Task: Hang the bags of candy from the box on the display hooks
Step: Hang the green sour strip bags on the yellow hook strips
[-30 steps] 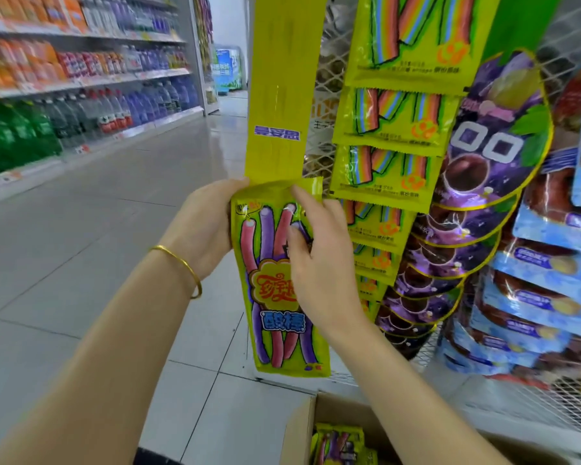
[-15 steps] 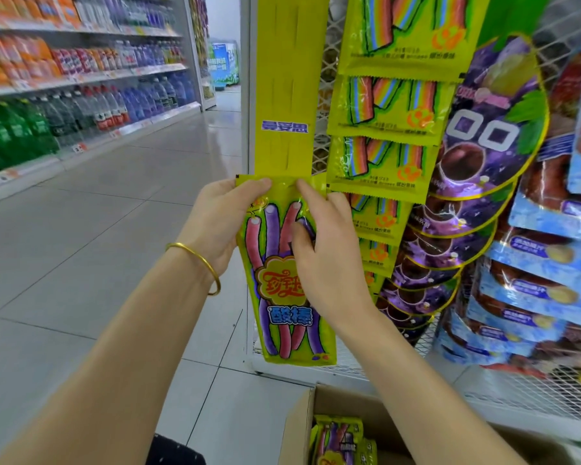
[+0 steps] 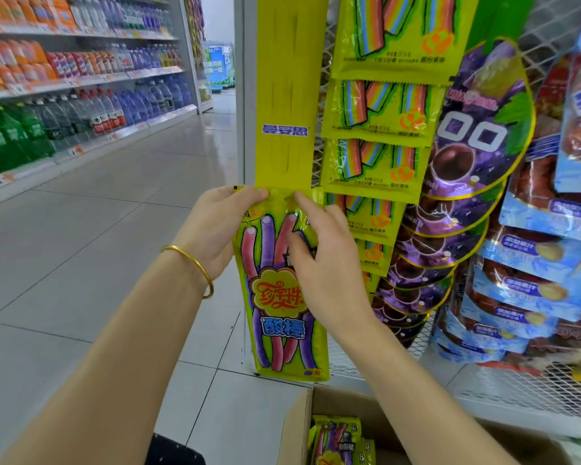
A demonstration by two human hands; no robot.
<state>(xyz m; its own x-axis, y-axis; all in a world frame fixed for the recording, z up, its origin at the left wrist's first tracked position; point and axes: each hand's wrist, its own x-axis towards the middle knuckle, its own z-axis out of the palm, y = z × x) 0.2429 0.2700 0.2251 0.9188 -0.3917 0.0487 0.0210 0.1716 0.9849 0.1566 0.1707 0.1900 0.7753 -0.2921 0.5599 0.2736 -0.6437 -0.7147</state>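
My left hand (image 3: 215, 229) and right hand (image 3: 329, 266) pinch the top of the candy bag (image 3: 277, 303) at the foot of the yellow strip (image 3: 285, 105), mid-hanging; next, I judge, its hole must catch a hook.

Supermarket: drink shelves (image 3: 81, 78), likely price tags (image 3: 76, 151), hanging candy bags (image 3: 376, 112).

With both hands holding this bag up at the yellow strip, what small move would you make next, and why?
Probably ease the top edge of the candy bag onto the bottom of the yellow strip. The left hand and right hand hold that edge right there, and the tabs above hang bare.
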